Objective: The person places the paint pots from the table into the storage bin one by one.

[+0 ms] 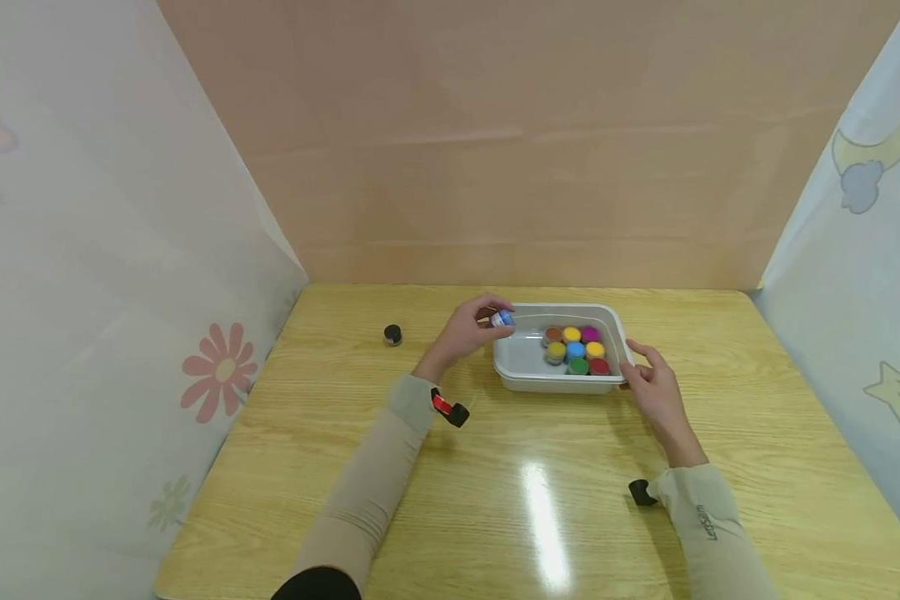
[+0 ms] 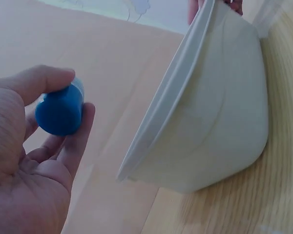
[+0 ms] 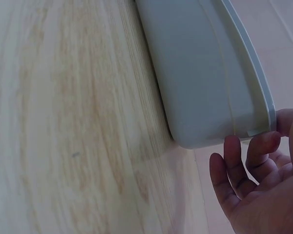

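Observation:
My left hand [image 1: 474,328] pinches a small blue paint jar [image 1: 502,319] between thumb and fingers, above the left end of a white plastic tub [image 1: 521,385]. Seen from the left wrist, the blue end of the jar [image 2: 60,113] faces the camera, apart from the tub's rim. My right hand [image 1: 654,387] holds the tub's right end by its rim, with the thumb at the edge and curled fingers [image 3: 233,148] against the outer wall. Inside the tub, toward its right side, stand several small jars with coloured lids, among them a green-lidded jar [image 1: 578,367] and a purple-lidded jar [image 1: 590,334].
A black-lidded jar [image 1: 393,335] stands by itself on the wooden table [image 1: 300,433], left of my left hand. A brown sheet [image 1: 525,150] rises behind the table. Patterned white sheets [image 1: 105,275] flank it on both sides.

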Motion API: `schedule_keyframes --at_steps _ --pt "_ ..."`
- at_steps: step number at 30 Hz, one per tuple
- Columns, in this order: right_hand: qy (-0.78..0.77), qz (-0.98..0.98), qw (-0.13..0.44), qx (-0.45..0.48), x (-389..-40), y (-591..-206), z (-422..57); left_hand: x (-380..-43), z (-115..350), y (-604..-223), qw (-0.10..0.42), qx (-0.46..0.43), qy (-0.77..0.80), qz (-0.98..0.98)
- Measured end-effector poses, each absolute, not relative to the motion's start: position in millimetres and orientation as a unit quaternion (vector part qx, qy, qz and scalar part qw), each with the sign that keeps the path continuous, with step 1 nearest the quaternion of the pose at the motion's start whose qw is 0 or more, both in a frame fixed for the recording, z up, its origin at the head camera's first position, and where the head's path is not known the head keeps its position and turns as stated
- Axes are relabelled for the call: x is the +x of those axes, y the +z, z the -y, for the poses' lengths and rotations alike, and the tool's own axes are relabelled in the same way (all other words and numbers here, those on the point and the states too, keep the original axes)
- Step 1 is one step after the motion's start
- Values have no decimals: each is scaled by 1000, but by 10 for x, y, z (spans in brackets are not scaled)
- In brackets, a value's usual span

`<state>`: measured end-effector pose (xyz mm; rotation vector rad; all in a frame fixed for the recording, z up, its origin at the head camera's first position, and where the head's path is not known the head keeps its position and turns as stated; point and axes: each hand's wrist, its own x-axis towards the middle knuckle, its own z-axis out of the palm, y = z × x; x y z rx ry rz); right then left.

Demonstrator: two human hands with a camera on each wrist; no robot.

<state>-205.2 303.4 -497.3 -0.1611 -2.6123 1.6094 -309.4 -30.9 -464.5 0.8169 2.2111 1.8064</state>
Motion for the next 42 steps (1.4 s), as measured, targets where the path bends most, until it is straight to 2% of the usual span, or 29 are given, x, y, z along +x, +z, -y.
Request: schedule_keyframes --at_steps 19,34,42 --pt "525 849 35 -53 -2037 -4956 -3020 -2994 -63 -4707 42 361 507 -782" --pt "522 850 33 -57 -2034 -4955 -3024 -2974 -330 -4778 61 373 427 -821" --pt "523 850 32 -56 -2022 -4940 -3026 -3001 -451 -4776 66 394 335 -854"
